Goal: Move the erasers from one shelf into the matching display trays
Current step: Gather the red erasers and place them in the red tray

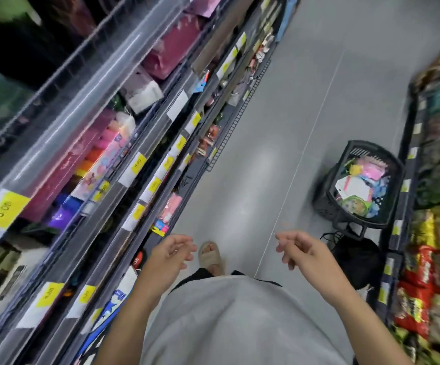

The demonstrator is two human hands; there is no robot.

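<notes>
- At the bottom centre of the frame, the left hand (172, 252) hung out in front of the person's pale grey shirt (229, 322), forearm bare, fingers loosely curled and holding nothing.
- At lower right of centre, the right hand (299, 248) matched it: fingers relaxed and half bent, palm turned inward, nothing in it.
- Both hands hovered over the grey floor (279, 127), well apart from each other and touching no shelf.
- Between the two hands, one foot in a beige sandal (211, 256) showed on the floor.
- Along the left side of the frame ran the shelves (145, 143), several tiers with clear plastic fronts and many yellow price labels (5, 209); the goods there were blurred, and no erasers or display trays could be made out among them.
- At middle right stood one dark plastic basket (355, 204) on the floor, filled with mixed colourful packets; whether any were erasers could not be told.
- Just below the basket lay one black bag (355, 259) against the foot of the right-hand rack (400, 233), which carried blurred red, yellow and green packets.
</notes>
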